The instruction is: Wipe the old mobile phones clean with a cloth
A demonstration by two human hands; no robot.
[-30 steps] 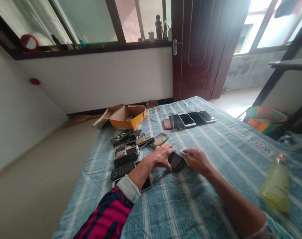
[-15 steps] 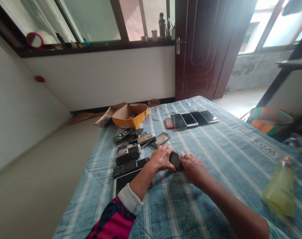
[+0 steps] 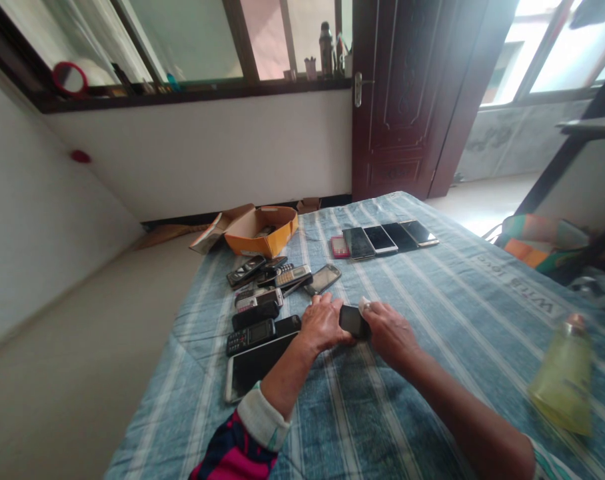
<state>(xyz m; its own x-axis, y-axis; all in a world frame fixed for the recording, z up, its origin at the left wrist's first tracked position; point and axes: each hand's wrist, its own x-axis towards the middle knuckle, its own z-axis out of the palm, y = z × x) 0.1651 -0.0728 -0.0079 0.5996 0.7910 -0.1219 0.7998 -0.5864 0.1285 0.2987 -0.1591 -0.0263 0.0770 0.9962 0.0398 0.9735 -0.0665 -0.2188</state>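
Observation:
Between my two hands is a small dark mobile phone (image 3: 353, 321), low over the striped cloth. My left hand (image 3: 322, 321) is closed around its left end. At its right end, my right hand (image 3: 390, 330) pinches a white wad (image 3: 364, 305), perhaps tissue or cloth, against the phone. Left of my hands lie several older phones, among them a keypad phone (image 3: 291, 275), a black keypad phone (image 3: 250, 337) and a white-edged smartphone (image 3: 257, 367) partly behind my left forearm. A grey touchscreen phone (image 3: 323, 279) rests just beyond my left hand.
An open orange box (image 3: 275, 240) stands at the far left edge of the blue striped cloth (image 3: 432, 320). Farther back, a row of smartphones (image 3: 381, 239) lies beside a small pink-edged item (image 3: 339, 247). A yellow liquid bottle (image 3: 562, 380) stands at the right.
The phone has turned slightly between my hands, its screen now lying more level. My left forearm has shifted a little right, showing more of the white-edged smartphone.

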